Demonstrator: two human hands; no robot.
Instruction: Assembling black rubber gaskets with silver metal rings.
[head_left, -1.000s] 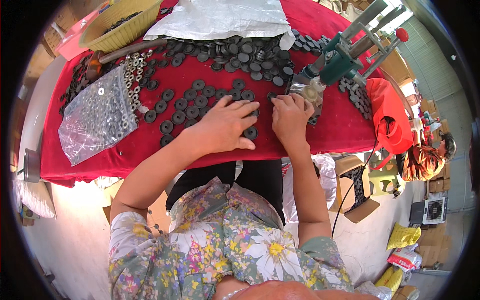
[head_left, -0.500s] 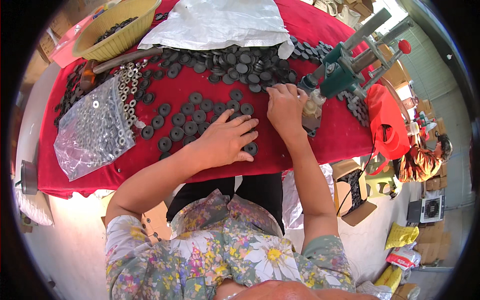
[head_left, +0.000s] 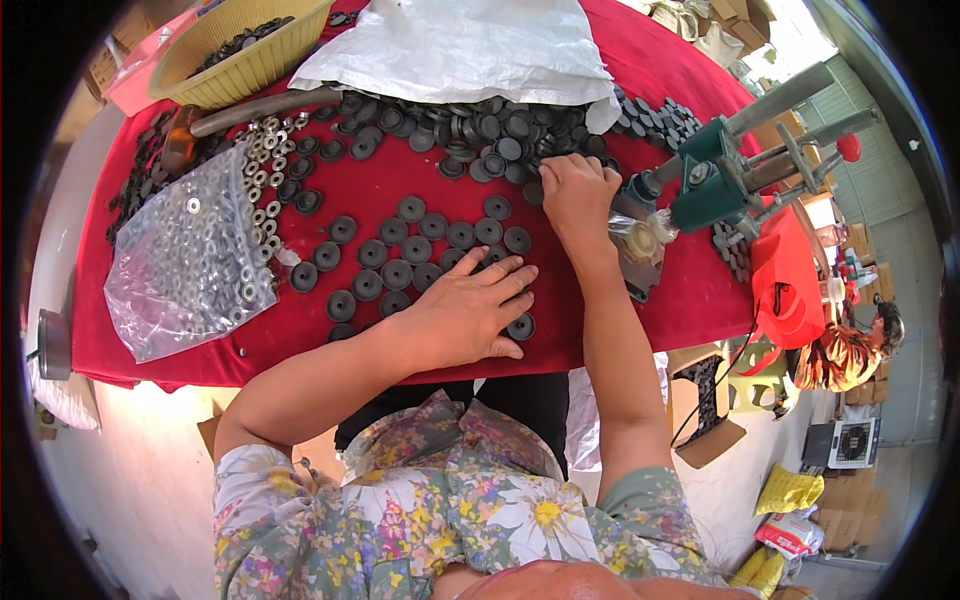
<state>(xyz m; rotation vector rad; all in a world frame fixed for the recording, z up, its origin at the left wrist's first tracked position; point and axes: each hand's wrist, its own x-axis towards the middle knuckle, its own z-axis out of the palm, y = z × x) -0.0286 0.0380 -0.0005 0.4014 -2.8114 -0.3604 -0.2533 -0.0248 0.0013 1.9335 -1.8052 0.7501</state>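
Left hand (head_left: 470,312) is lying with fingers spread over twenty-odd loose black discs (head_left: 397,274) near the worktop's (head_left: 700,275) front edge. Right hand (head_left: 580,205) is curling its fingers beside one big pile (head_left: 490,130) farther back, can't tell if they're gripping anything. One green press (head_left: 712,180) is standing toward the right edge.

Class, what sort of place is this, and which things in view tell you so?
Probably a small workshop where parts are handled by hand: a green press-like tool stands on a red-covered table, alongside many black discs and a clear bag of metal rings.
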